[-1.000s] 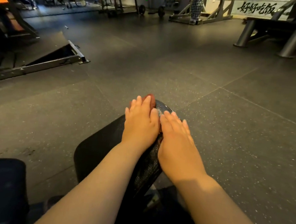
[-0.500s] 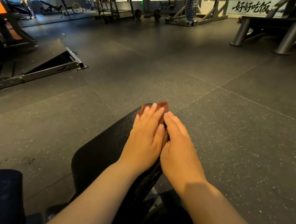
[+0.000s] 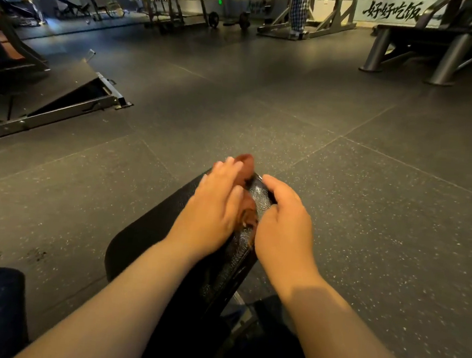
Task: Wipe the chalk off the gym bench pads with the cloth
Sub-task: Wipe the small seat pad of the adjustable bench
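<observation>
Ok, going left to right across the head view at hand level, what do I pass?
Metal ramp → left hand, flat on the cloth → cloth → right hand, fingers curled over the edge of the pad.

I see black bench pad (image 3: 148, 236) over speckled rubber floor (image 3: 369, 220); brown cloth (image 3: 248, 213) lies on pad's far end.

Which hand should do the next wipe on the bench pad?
Left. The left hand lies flat on the brown cloth, pressing it onto the bench pad, so it can likely just slide. The right hand curls its fingers over the pad's right edge, beside the cloth.
</observation>
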{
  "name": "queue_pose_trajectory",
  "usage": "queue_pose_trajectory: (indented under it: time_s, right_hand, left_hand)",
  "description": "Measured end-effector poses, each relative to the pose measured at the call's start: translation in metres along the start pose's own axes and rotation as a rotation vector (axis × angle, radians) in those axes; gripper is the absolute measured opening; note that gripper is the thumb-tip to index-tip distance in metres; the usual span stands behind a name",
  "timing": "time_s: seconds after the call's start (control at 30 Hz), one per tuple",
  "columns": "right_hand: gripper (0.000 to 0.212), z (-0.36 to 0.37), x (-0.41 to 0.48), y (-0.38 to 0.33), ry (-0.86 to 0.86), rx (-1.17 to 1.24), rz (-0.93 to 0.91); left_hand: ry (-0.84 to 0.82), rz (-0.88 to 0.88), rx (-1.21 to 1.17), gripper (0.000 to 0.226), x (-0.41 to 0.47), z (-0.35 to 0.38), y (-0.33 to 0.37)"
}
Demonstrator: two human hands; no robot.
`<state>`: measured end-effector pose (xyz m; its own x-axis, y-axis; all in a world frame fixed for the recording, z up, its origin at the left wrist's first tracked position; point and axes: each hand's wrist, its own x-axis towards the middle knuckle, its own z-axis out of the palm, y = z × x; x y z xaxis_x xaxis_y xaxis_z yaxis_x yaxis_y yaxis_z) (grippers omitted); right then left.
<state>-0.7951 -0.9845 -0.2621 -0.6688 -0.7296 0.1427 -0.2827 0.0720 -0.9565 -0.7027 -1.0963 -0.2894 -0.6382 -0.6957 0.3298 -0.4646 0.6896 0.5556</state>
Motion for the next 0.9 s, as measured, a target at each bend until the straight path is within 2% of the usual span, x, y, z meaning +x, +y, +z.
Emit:
queue_pose_trajectory:
  time_s: [0.07,0.13,0.23,0.33,0.43,0.53,0.63,0.73,0.8,0.9]
  right_hand:
    - [0.054,0.001,-0.003,0.002,-0.002,-0.052,-0.025]
    - [0.049,0.0,-0.004,0.002,0.01,-0.019,-0.021]
    - [0.045,-0.002,-0.002,-0.002,0.034,0.117,0.046]
    - [0.047,0.0,0.002,-0.002,0.074,0.133,0.073]
    - [0.051,0.002,0.001,0.0,0.066,0.054,0.054]
    - [0.048,0.0,-0.002,-0.002,0.053,0.007,0.022]
    - [0.043,-0.003,0.002,-0.005,0.054,0.055,0.061]
    - [0.045,-0.002,0.004,-0.007,0.059,0.086,0.067]
    - [0.046,-0.001,0.002,-0.007,0.057,0.037,0.033]
    - [0.048,0.0,0.001,-0.003,0.069,-0.01,0.003]
  left_hand:
    - [0.037,-0.182,-0.028,0.051,0.018,0.001,0.001]
    - [0.083,-0.262,-0.006,0.051,0.02,0.01,0.024]
    - [0.073,-0.117,-0.03,0.05,-0.009,0.018,0.053]
    - [-0.01,0.019,-0.032,0.052,-0.021,0.008,0.036]
    - [0.029,-0.125,-0.039,0.05,0.007,0.005,0.013]
    - [0.103,-0.235,-0.04,0.049,0.017,0.014,0.028]
    - [0.079,-0.094,-0.094,0.048,-0.009,0.019,0.047]
    - [-0.009,0.073,-0.058,0.049,-0.023,0.009,0.032]
    - [-0.004,0.002,-0.036,0.05,-0.004,0.004,0.015]
    - [0.072,-0.222,-0.012,0.051,0.024,0.01,0.019]
